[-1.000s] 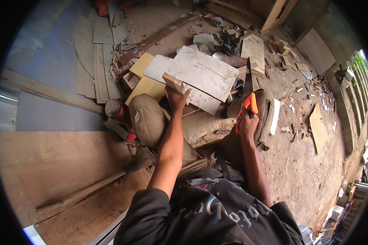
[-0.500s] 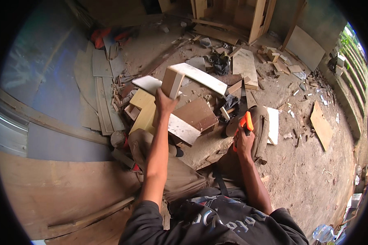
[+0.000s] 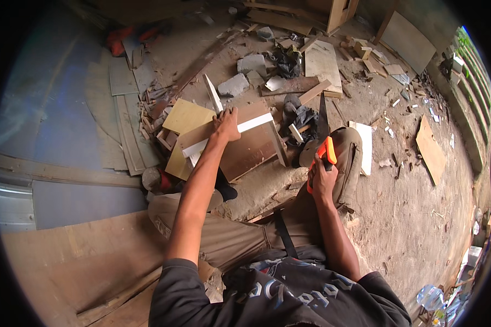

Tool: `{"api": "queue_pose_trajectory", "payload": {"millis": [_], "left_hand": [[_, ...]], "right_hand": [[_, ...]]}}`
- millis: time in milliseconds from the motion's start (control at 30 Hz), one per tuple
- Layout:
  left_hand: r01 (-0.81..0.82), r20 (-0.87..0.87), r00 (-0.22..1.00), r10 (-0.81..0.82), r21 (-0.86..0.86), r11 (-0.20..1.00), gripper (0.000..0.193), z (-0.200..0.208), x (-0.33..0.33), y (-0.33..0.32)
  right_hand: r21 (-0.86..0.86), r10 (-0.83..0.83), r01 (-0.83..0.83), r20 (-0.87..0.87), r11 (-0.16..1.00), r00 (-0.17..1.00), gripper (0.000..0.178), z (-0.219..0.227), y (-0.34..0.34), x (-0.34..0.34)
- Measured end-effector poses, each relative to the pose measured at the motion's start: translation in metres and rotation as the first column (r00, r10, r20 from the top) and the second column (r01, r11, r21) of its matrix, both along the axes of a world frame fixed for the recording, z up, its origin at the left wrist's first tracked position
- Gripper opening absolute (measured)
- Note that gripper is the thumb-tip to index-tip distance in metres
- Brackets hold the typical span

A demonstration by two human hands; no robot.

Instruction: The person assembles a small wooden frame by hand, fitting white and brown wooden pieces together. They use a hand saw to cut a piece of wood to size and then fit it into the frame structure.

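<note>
My left hand [image 3: 226,125] is closed over a long white-edged board [image 3: 256,121], which lies slantwise across a brown wooden panel [image 3: 253,150]. A narrow white piece [image 3: 213,94] stands up just beyond the fingers; whether it is joined to the board I cannot tell. Beside my right knee, my right hand [image 3: 323,177] grips a handsaw [image 3: 328,148] by its orange and black handle. The saw's dark blade [image 3: 323,114] points away from me, apart from the board.
Yellowish boards [image 3: 188,116] lie left of the panel. A white board [image 3: 364,144] is beside my right knee. Farther off are wood scraps, a black plastic bag [image 3: 286,61] and a large pale board [image 3: 322,62]. A loose plywood piece [image 3: 431,150] lies at the right.
My left hand has brought the white-topped wooden piece down from its raised position and turned it onto the brown panel. The saw stays in my right hand near the knee.
</note>
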State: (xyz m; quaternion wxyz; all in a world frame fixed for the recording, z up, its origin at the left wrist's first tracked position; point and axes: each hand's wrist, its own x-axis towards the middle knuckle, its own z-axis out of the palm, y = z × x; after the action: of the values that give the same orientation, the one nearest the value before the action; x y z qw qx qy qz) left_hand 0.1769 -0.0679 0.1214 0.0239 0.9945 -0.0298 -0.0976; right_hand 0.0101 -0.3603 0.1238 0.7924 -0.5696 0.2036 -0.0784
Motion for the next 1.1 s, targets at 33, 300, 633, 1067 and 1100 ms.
{"api": "queue_pose_trajectory", "payload": {"millis": [33,300,633,1067,1100], "left_hand": [[-0.017,-0.031,0.999,0.016,-0.029,0.999,0.075,-0.011,-0.003,-0.002],[-0.049,-0.087,0.996,0.037,-0.148,0.988,0.077,-0.09,0.004,0.002],[0.02,-0.041,0.999,-0.032,-0.258,0.966,0.083,-0.098,0.033,-0.001],[0.068,-0.116,0.988,-0.101,-0.258,0.964,0.07,-0.09,0.055,0.002],[0.107,-0.137,0.981,-0.14,-0.226,0.968,0.07,-0.086,0.054,0.002]], "right_hand": [[-0.034,0.008,-0.008,-0.003,0.999,1.0,0.021,-0.004,0.0,0.001],[-0.147,-0.01,-0.003,-0.088,0.989,0.996,0.031,-0.02,-0.003,0.005],[-0.278,0.025,-0.101,-0.265,0.955,0.964,0.033,-0.029,-0.016,0.022],[-0.317,0.051,-0.158,-0.322,0.935,0.945,0.032,-0.039,-0.005,0.025],[-0.323,0.05,-0.155,-0.311,0.933,0.949,0.032,-0.042,-0.006,0.022]]}}
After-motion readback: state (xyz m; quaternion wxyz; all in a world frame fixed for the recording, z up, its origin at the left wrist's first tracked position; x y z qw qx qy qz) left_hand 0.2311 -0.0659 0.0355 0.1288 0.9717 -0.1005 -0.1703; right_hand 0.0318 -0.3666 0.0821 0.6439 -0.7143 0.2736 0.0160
